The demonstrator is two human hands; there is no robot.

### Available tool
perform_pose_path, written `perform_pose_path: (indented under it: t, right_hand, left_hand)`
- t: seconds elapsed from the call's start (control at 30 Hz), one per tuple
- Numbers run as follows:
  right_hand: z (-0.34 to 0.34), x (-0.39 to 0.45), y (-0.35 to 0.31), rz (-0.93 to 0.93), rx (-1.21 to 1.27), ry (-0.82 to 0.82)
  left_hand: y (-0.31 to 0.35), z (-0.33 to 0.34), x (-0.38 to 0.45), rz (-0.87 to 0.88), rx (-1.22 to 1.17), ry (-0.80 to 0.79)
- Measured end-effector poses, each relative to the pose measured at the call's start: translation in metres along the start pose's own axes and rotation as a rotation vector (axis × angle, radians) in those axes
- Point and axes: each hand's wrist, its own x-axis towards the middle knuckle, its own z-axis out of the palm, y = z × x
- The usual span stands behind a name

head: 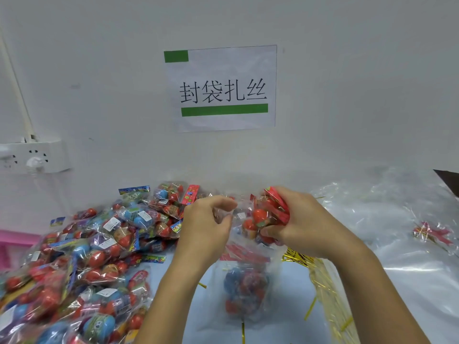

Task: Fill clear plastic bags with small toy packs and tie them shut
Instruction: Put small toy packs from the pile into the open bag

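My left hand (207, 220) pinches the mouth edge of a clear plastic bag (244, 289) that hangs below both hands with blue and red toy packs inside. My right hand (295, 219) grips a toy pack (268, 214) with red balls and a red header card, held at the bag's mouth. A big heap of toy packs (82, 256) in red and blue covers the table on the left. Gold twist ties (325, 289) lie in a bundle below my right forearm.
A stack of clear bags (397, 232) spreads over the right of the table, with one small red pack (432, 233) on it. A pink item (12, 240) shows at the far left. A power strip (32, 157) and a paper sign (223, 88) hang on the wall.
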Motion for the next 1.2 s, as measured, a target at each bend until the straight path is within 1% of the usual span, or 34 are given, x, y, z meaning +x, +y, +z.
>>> perform_pose_path:
  t: [0.1,0.17,0.23,0.3,0.37,0.43,0.5,0.6,0.7,0.77,0.83,0.9,0.93,0.97,1.03,1.07,1.1,1.13,1.2]
  right_hand:
    - [0.011,0.002,-0.002,-0.058,-0.023,0.070]
    - [0.015,0.004,-0.002,-0.073,-0.022,0.081]
    - [0.016,0.006,0.000,-0.070,0.015,0.021]
    - [0.015,0.005,-0.001,-0.050,0.024,-0.085]
    - [0.013,0.005,-0.001,-0.024,0.020,-0.173]
    - [0.012,0.004,-0.002,0.009,0.005,-0.222]
    - [0.014,0.004,-0.003,0.027,-0.035,-0.224]
    - [0.019,0.005,-0.002,0.024,-0.085,-0.162]
    - [0.020,0.004,-0.002,0.041,-0.058,-0.206]
    - [0.019,0.004,0.000,0.069,-0.053,-0.219]
    - [0.019,0.005,0.002,0.096,-0.054,-0.215]
    - [0.019,0.005,0.003,0.106,-0.055,-0.225]
    - [0.018,0.004,0.002,0.108,-0.055,-0.232]
    - [0.018,0.004,0.001,0.106,-0.056,-0.240]
    - [0.018,0.003,-0.001,0.092,-0.068,-0.245]
    - [0.017,0.003,-0.003,0.086,-0.070,-0.234]
    - [0.017,0.003,-0.005,0.080,-0.061,-0.218]
    - [0.016,0.002,-0.008,0.074,-0.038,-0.205]
    - [0.014,0.001,-0.011,0.055,0.018,-0.198]
  left_hand:
    - [0.002,-0.004,-0.001,0.051,0.000,-0.127]
    - [0.003,-0.004,-0.002,0.077,-0.023,-0.164]
    - [0.004,-0.003,-0.002,0.059,-0.076,-0.157]
    - [0.004,-0.004,-0.001,0.018,-0.116,-0.152]
    - [0.004,-0.007,-0.001,-0.009,-0.145,-0.185]
    - [0.007,-0.009,-0.002,-0.001,-0.167,-0.229]
    - [0.010,-0.011,-0.003,0.033,-0.195,-0.257]
    - [0.015,-0.012,-0.005,0.100,-0.235,-0.276]
    - [0.014,-0.009,-0.004,0.111,-0.257,-0.225]
    - [0.011,-0.009,-0.001,0.063,-0.255,-0.124]
    - [0.005,-0.011,0.002,0.016,-0.189,-0.007]
    - [-0.001,-0.015,0.004,-0.056,-0.098,0.059]
    - [-0.005,-0.018,0.004,-0.111,-0.068,0.039]
    - [-0.008,-0.020,0.005,-0.172,-0.045,-0.035]
    - [-0.012,-0.021,0.004,-0.247,-0.002,-0.298]
    - [-0.013,-0.019,0.003,-0.282,-0.004,-0.402]
    - [-0.011,-0.017,0.000,-0.305,-0.041,-0.456]
    - [-0.009,-0.015,-0.003,-0.302,-0.088,-0.472]
    - [-0.011,-0.009,-0.003,-0.231,-0.166,-0.441]
